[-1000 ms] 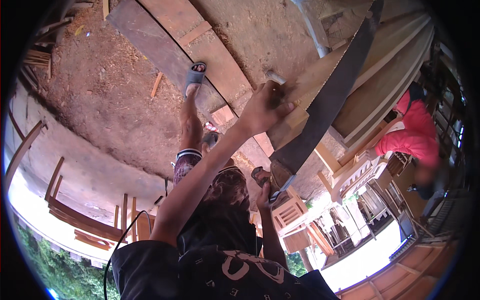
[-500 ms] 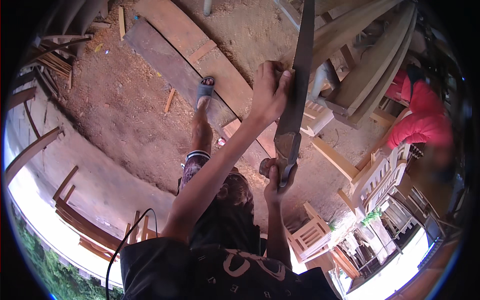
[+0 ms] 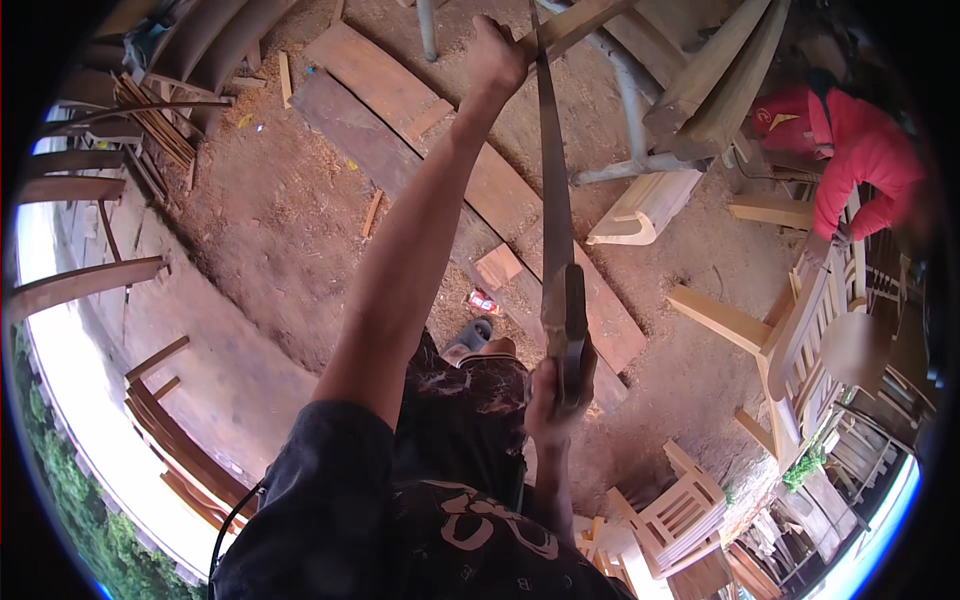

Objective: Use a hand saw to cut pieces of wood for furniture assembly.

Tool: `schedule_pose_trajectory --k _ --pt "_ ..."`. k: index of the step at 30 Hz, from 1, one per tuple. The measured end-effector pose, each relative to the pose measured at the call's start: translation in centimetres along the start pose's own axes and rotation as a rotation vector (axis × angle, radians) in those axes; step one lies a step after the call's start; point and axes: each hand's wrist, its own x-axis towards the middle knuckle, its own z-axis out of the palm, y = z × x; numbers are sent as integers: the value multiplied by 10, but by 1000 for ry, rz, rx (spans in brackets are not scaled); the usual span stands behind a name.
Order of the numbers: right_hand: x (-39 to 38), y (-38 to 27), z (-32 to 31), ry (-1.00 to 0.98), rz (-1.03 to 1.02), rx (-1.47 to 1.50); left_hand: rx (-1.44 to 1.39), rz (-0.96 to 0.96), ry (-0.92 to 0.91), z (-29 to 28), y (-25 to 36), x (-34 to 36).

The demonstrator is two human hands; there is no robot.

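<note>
My left hand (image 3: 497,55) is closed on a wooden board (image 3: 585,18) at the top of the view, its arm stretched out away from my body. My right hand (image 3: 550,405) grips the dark handle (image 3: 565,320) of a long handsaw, low in the middle. The saw's blade (image 3: 553,170) stands almost edge-on and runs up to the board just right of my left hand; whether its teeth touch the wood I cannot tell.
Long planks (image 3: 450,170) lie on the dirt floor with offcuts and shavings. A co-worker in red (image 3: 860,150) bends over a slatted chair frame (image 3: 800,340) at right. Stacked boards (image 3: 720,70) rest on pale supports (image 3: 635,120). Curved pieces (image 3: 90,285) lean at left.
My left hand has moved up and forward. The saw has turned from showing its broad face to nearly edge-on. My sandalled foot has drawn back from the planks toward my body.
</note>
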Motion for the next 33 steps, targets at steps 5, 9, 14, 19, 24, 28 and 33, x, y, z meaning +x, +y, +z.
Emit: schedule_pose_trajectory --k 5,9,14,19,24,28,33 --pt "232 -39 90 19 -318 -258 40 -10 -70 -2 15 -7" --pt "118 -16 64 -26 -216 -123 -21 3 -94 -24 8 4" --pt "-61 13 -28 -41 -170 -178 16 33 -49 -12 19 -2" --pt "148 25 72 31 -309 -77 9 -32 -60 -10 19 2" --pt "194 -19 80 2 -417 -159 30 21 -148 -13 25 3" --pt "-17 21 5 -45 -193 -109 58 -70 -120 -21 24 0" --pt "14 56 17 -16 98 109 89 -105 -164 -29 36 -2"
